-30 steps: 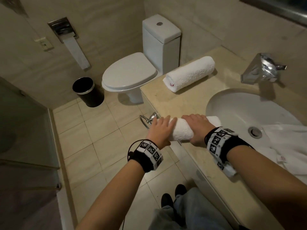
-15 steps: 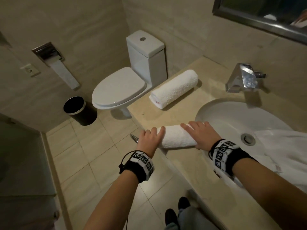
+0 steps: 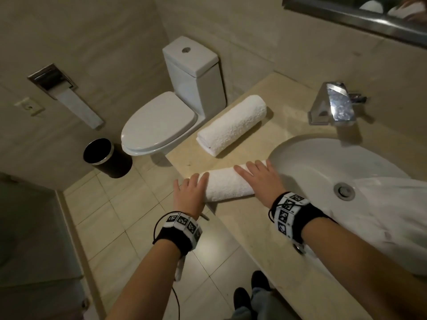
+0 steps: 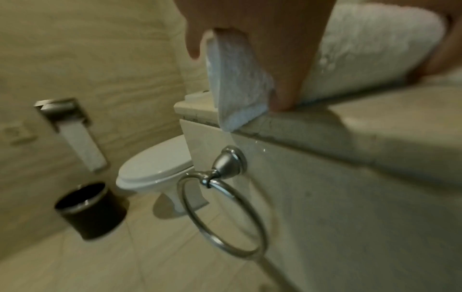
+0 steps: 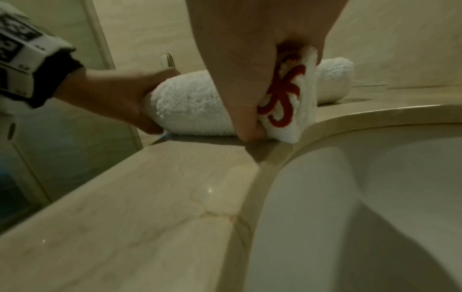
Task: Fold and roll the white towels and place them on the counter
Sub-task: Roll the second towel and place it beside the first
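Note:
A rolled white towel (image 3: 227,184) lies on the beige counter (image 3: 242,229) near its front left corner, beside the sink. My left hand (image 3: 191,190) grips its left end, which reaches the counter's edge (image 4: 250,110). My right hand (image 3: 258,179) holds the right end, fingers over the top and thumb down the near side. The right wrist view shows red embroidery (image 5: 282,94) on that end. A second rolled towel (image 3: 232,124) lies farther back on the counter, apart from this one.
The white sink (image 3: 323,162) fills the counter's right side, and a loose white towel (image 3: 392,215) is draped over its near right part. A chrome faucet (image 3: 332,107) stands behind. A towel ring (image 4: 222,217) hangs below the counter edge. A toilet (image 3: 161,121) and a black bin (image 3: 101,155) stand to the left.
Both hands have pushed the rolled towel away from the front edge, farther onto the counter and closer to the other roll. My fingers lie flatter over it now.

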Motion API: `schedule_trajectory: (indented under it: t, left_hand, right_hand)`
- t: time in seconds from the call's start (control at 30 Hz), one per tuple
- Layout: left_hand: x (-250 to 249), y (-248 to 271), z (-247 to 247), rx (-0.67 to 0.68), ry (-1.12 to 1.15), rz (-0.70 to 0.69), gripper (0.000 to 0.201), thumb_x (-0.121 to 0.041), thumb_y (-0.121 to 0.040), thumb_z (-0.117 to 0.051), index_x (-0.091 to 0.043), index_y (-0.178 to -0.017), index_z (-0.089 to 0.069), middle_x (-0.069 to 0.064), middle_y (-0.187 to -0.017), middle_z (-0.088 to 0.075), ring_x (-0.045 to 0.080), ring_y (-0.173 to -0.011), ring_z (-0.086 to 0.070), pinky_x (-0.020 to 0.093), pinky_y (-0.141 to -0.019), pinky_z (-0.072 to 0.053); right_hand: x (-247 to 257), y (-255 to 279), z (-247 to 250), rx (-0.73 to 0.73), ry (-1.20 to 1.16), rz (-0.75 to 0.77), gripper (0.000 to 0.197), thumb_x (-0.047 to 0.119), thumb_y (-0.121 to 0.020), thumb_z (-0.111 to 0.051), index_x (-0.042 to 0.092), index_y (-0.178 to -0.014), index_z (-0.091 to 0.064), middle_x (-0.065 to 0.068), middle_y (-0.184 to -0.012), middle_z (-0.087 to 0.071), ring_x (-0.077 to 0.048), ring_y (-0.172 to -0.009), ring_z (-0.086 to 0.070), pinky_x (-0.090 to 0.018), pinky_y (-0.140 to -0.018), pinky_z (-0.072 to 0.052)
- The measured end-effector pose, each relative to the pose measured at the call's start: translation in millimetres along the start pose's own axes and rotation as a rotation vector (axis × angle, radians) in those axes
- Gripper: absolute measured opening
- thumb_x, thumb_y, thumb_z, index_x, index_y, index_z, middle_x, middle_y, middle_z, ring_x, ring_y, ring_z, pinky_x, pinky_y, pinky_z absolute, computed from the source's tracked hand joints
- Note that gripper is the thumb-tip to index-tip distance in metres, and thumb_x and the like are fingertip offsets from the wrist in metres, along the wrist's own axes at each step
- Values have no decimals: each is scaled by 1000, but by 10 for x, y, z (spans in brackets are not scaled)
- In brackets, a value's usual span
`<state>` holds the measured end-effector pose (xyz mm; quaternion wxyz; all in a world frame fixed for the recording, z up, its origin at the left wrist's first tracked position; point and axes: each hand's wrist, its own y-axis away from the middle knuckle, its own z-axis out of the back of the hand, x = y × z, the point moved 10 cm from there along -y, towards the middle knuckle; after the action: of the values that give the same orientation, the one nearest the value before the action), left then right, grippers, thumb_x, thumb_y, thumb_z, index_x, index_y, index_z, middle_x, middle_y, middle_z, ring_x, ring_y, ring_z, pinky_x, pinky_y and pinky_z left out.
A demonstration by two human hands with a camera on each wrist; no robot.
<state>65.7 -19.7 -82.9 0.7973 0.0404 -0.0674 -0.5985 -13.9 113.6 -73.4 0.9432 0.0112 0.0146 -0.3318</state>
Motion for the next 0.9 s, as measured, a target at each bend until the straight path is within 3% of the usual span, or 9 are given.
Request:
schedule_trajectory:
  t: [0.07,0.13,0.2,0.3,0.43,0.53,0.63,0.73,0.9]
  left_hand:
    - [57,12,-47,44,217,49,83,-40,-76,-70,-31,-144,-23,-1,-151,-26,24,-137,-27,54,-112,-21]
    - [134,54,-23,50,443,132,91,-40,-71,-74,-32,-145,-21,1,-154,-18,25,-142,-15,56,-114,-15]
    - [219,99,32,7,650,195,94,-32,-72,-74,-27,-146,-18,3,-155,-15,26,-143,-12,56,-115,-11]
    - [257,186,219,-107,786,173,86,-27,-74,-68,-19,-146,-22,6,-152,-24,26,-141,-20,53,-115,-15]
    - [79,360,445,-206,753,3,69,-45,-73,-50,-13,-134,-44,9,-144,-39,28,-136,-30,50,-114,-22]
    - [-255,488,483,-194,706,-187,57,-41,-71,-40,-12,-116,-59,9,-134,-49,29,-129,-39,44,-112,-28]
    - [-630,572,410,-110,644,-345,38,-29,-74,-48,-11,-104,-64,8,-127,-53,27,-123,-42,39,-108,-32]
    - [-937,651,358,-69,608,-429,27,-9,-77,-60,-10,-103,-64,7,-127,-53,24,-123,-41,30,-105,-28]
    - [-1282,738,332,-36,567,-493,24,-9,-83,-56,-12,-105,-63,3,-128,-51,20,-122,-40,26,-103,-28]
  right_hand:
    - [-15,-6,14,50,-49,-3,86,3,-62,-74,22,-138,-38,-13,-123,-57,-32,-114,-55,-51,-100,-39]
    - [-42,42,-45,175,-115,-13,91,10,-77,-66,25,-150,-13,-7,-155,-21,-26,-143,-19,-51,-115,-12]
    - [-169,125,-38,227,-243,-83,98,19,-77,-64,26,-150,0,0,-158,1,-21,-147,0,-53,-115,-2]
    - [-473,335,43,83,-593,-279,98,18,-72,-67,22,-150,-8,-3,-157,-9,-27,-144,-15,-48,-116,-16]
    - [-731,804,-21,4,-917,-564,84,7,-79,-66,17,-148,-18,-10,-152,-23,-28,-138,-26,-36,-110,-27]
    - [-927,1215,-197,56,-759,-730,62,10,-84,-60,12,-140,-34,-12,-147,-32,-31,-133,-31,-39,-109,-29]
    - [-1091,1721,-396,241,-568,-881,47,20,-88,-55,12,-133,-44,-12,-142,-38,-33,-130,-33,-38,-107,-30]
    - [-1198,2273,-559,426,-474,-992,47,31,-91,-50,17,-135,-43,-11,-142,-37,-33,-131,-32,-37,-108,-30]
    - [-1334,2945,-652,518,-380,-1067,52,36,-89,-49,22,-138,-40,-8,-147,-36,-30,-134,-34,-38,-111,-30]
